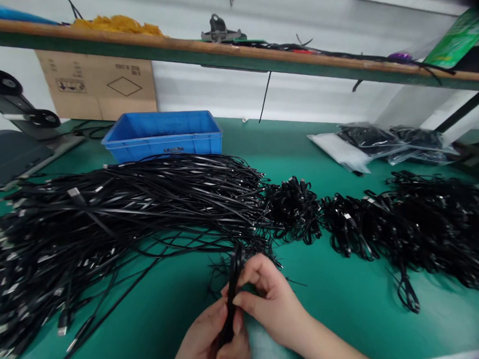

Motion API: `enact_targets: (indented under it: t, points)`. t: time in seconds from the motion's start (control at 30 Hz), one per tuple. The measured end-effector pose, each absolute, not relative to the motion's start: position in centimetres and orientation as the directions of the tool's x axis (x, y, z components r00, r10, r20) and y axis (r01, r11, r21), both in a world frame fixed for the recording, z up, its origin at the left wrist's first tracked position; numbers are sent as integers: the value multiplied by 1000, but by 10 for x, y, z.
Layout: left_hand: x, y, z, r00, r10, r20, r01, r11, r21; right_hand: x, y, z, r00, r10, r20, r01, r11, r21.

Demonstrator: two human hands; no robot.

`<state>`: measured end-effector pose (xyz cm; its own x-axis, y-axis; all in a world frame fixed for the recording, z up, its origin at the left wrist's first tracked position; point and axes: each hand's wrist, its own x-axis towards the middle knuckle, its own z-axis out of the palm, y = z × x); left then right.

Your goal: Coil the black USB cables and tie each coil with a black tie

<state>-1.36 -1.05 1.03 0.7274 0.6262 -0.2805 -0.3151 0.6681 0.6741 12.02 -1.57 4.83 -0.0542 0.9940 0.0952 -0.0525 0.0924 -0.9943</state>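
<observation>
A folded black USB cable [235,271] stands upright in my hands at the front middle of the bench. My left hand [215,336] is wrapped round its lower part. Close beside it, my right hand [269,296] is closed with thumb and fingertips pinched at the cable's middle; whether a tie lies between the fingertips is too blurred to tell. Short black twist ties [218,271] are scattered behind my hands. To the left spreads a large heap of straight black cables [164,199] with metal plugs. Bundled cables [430,223] are piled on the right.
A smaller pile of bundled cables [293,209] sits mid-bench. Behind the heap stands a blue bin [165,146]. Plastic bags [377,140] lie back right, a cardboard box [102,85] leans on the wall, and a grey machine [13,148] stands left. A shelf [184,46] crosses above.
</observation>
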Motion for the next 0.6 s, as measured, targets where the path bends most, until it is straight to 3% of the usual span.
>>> enact_targets:
  t: [0.07,0.1,0.17,0.23,0.27,0.3,0.37,0.43,0.5,0.6]
  points:
    - [-13,-8,9,755,583,-301,-251,681,688,125,-19,51,-103,991,-88,-285,-114,-952]
    - [-14,-6,9,741,590,-321,-205,654,729,132,-20,54,-109,987,-120,-302,-148,-942]
    - [-16,0,8,699,621,-355,-116,589,800,160,-21,65,32,996,-79,-129,-75,-989]
    - [-19,5,9,666,642,-379,-62,554,830,201,-18,74,299,944,139,238,67,-969]
    - [-21,7,10,649,654,-388,-46,543,839,225,-14,76,432,847,311,433,108,-895]
    - [-24,8,12,629,670,-394,-32,529,848,249,-8,75,500,715,489,593,129,-795]
    - [-28,9,16,584,710,-392,-14,492,870,292,7,67,485,550,680,784,72,-617]
    - [-32,9,18,545,745,-385,-7,463,886,323,23,53,356,691,629,884,-32,-466]
    - [-36,9,18,534,748,-394,10,460,888,335,34,42,265,803,534,912,-29,-409]
    - [-42,11,17,516,756,-402,42,446,894,317,40,43,232,795,560,926,-5,-378]
